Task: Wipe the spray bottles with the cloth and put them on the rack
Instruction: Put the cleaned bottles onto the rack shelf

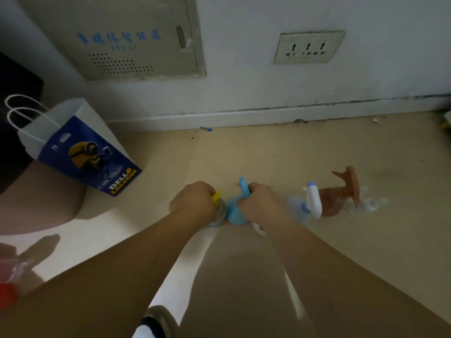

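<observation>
Several spray bottles stand in a row on the beige floor. My left hand (194, 201) is closed around the top of a bottle with a yellow trigger (218, 211). Right beside it, my right hand (261, 203) grips the head of a light blue bottle (235, 213). Further right stand a bottle with a white and blue spray head (311, 203) and a brown bottle (339, 193), both untouched. No cloth and no rack can be seen.
A white and blue paper bag (80, 152) with rope handles leans at the left. The wall (244, 89) with a baseboard, a socket plate (308, 47) and a metal panel runs behind the bottles. A red object (7, 286) sits at the lower left edge.
</observation>
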`<state>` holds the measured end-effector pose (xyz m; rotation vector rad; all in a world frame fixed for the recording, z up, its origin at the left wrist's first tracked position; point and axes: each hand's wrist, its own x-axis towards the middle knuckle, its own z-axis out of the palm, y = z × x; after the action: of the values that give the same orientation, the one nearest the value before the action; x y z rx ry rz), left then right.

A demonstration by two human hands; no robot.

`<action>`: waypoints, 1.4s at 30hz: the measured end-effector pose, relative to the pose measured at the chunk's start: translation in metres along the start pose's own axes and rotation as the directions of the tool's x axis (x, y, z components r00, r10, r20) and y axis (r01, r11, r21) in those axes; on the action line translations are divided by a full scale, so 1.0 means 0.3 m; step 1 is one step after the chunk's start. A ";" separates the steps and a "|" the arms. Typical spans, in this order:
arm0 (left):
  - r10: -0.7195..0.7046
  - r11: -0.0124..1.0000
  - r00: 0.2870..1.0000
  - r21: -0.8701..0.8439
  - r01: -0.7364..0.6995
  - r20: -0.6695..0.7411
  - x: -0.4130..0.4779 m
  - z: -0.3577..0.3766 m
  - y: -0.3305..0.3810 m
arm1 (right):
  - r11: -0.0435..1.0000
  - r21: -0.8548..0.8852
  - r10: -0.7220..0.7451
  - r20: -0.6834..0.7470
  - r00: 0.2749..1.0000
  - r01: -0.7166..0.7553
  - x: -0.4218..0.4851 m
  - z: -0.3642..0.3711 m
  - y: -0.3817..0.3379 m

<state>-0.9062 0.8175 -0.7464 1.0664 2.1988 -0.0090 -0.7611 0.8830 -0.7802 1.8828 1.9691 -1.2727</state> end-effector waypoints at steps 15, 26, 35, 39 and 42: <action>-0.091 0.946 0.995 -0.307 0.099 0.042 -0.387 -0.344 0.134 | 0.719 0.543 0.286 0.338 0.897 -0.434 -0.363 -0.420 -0.183; 0.157 0.972 0.988 -0.175 -0.157 -0.017 -1.202 -1.125 0.882 | 0.781 0.601 0.190 0.031 0.981 -0.170 -1.208 -1.467 -0.337; 0.356 0.929 0.934 -0.110 -0.353 0.006 -1.550 -1.293 1.582 | 0.810 0.569 0.261 -0.132 0.956 -0.142 -1.547 -2.166 -0.102; 0.439 0.896 0.899 -0.081 -0.437 0.006 -1.596 -1.269 1.840 | 0.768 0.615 0.326 -0.135 0.936 -0.179 -1.582 -2.362 0.029; 0.476 0.878 0.878 -0.088 -0.471 0.052 -1.603 -1.251 2.009 | 0.731 0.657 0.357 -0.138 0.924 -0.185 -1.582 -2.503 0.106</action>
<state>-0.4960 0.9926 -0.0141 1.5117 1.8060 0.2461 -0.3033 0.9957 -0.0265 2.6453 1.3315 -1.8335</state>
